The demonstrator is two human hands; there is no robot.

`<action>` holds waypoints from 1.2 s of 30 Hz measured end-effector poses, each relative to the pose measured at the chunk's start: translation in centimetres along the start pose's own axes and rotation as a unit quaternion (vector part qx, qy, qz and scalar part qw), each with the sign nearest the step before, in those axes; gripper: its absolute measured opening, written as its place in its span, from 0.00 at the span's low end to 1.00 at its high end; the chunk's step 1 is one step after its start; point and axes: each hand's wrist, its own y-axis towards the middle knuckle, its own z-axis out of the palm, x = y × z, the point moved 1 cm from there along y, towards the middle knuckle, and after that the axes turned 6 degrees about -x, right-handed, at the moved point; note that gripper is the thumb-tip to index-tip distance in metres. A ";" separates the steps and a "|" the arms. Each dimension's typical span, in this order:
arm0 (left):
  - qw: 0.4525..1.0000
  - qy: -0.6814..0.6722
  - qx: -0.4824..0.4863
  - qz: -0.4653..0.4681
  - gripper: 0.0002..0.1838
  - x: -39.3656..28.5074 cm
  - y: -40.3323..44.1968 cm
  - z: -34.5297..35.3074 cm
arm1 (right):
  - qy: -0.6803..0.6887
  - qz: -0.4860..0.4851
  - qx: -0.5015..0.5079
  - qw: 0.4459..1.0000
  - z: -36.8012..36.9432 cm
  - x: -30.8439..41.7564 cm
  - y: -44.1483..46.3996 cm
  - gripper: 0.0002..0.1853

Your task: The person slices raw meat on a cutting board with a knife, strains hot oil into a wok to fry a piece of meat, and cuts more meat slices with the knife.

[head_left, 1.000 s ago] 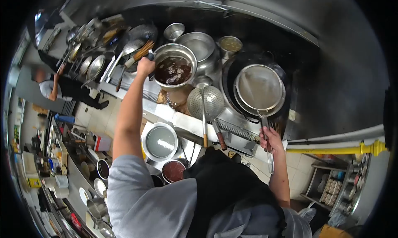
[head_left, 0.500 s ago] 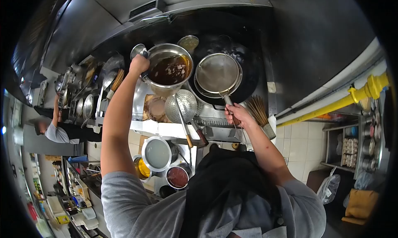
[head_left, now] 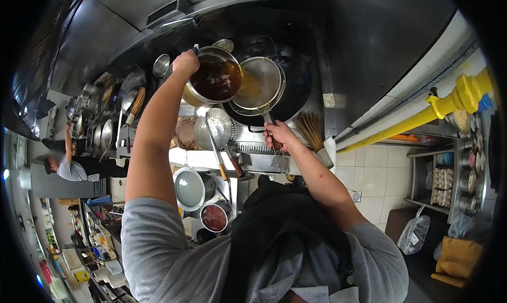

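nearest the body, past the black apron (head_left: 274, 224), stood red contents (head_left: 214, 217) in a round tub and, just beside it, a metal pot of cloudy liquid (head_left: 190, 189). beyond them a perforated skimmer (head_left: 214, 129) lay with its handle pointing back toward the apron. the right hand (head_left: 281, 135) was wrapped around the handle of the sieve (head_left: 266, 73), fingers folded in, near a bamboo brush (head_left: 311, 131). the sieve sat over the left part of a dark wok (head_left: 301, 86), a second metal rim showing beneath it. farther left, the left hand (head_left: 186, 64) was closed around the dark handle of the deep pot (head_left: 196, 98). that pot had just shifted: half a second earlier it stood beside the sieve, and now it leaned right, its lip over the mesh, with brown liquid (head_left: 207, 76) running out amber. that suggested the pouring was properly under way, with plenty left in the pot. whether lip and sieve touched, i could not tell. well apart, far left, a co-worker (head_left: 74, 168) stood.
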 end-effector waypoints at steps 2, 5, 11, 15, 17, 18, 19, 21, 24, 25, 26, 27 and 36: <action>1.000 0.008 -0.008 0.012 0.18 -0.6 0.4 0.2 | 0.002 0.006 0.001 1.000 0.2 0.2 -0.1 0.10; 0.999 0.016 -0.020 0.025 0.17 -1.1 0.3 0.0 | -0.010 0.012 -0.008 1.000 0.1 0.3 0.0 0.09; 0.997 0.036 -0.031 0.059 0.16 -1.7 0.8 -0.1 | -0.008 0.016 -0.004 1.000 0.1 -0.1 0.0 0.07; 0.995 0.048 -0.038 0.076 0.15 -2.0 1.3 -0.4 | 0.005 0.034 0.001 0.999 0.0 -0.6 -0.1 0.07; 0.994 0.052 -0.047 0.079 0.15 -2.2 1.4 -0.6 | 0.004 0.031 -0.004 1.000 0.0 -0.8 -0.1 0.07; 0.994 0.054 -0.056 0.083 0.15 -2.3 1.5 -0.6 | -0.002 0.029 -0.005 1.000 0.0 -1.0 -0.1 0.07; 0.993 0.055 -0.056 0.085 0.15 -2.4 1.5 -0.6 | -0.007 0.026 -0.008 1.000 -0.1 -1.1 -0.2 0.07; 0.993 0.062 -0.058 0.082 0.15 -2.6 1.7 -0.7 | -0.003 0.029 0.000 1.000 -0.1 -1.1 -0.2 0.07; 0.991 0.072 -0.064 0.093 0.15 -3.0 1.9 -0.6 | -0.002 0.032 0.006 0.999 0.3 -0.9 -0.4 0.07; 0.991 0.072 -0.064 0.093 0.15 -3.0 2.0 -0.5 | -0.005 0.034 0.004 0.999 0.4 -0.9 -0.5 0.07; 0.990 0.073 -0.069 0.100 0.15 -3.2 2.0 -0.5 | -0.004 0.034 0.004 0.999 0.5 -0.9 -0.7 0.07; 0.989 0.073 -0.074 0.106 0.15 -3.3 2.1 -0.5 | 0.000 0.034 -0.002 0.999 0.6 -0.6 -1.0 0.07; 0.980 0.087 -0.114 0.140 0.14 -5.2 1.7 -1.8 | 0.006 0.032 -0.003 0.999 1.3 -0.5 -1.7 0.07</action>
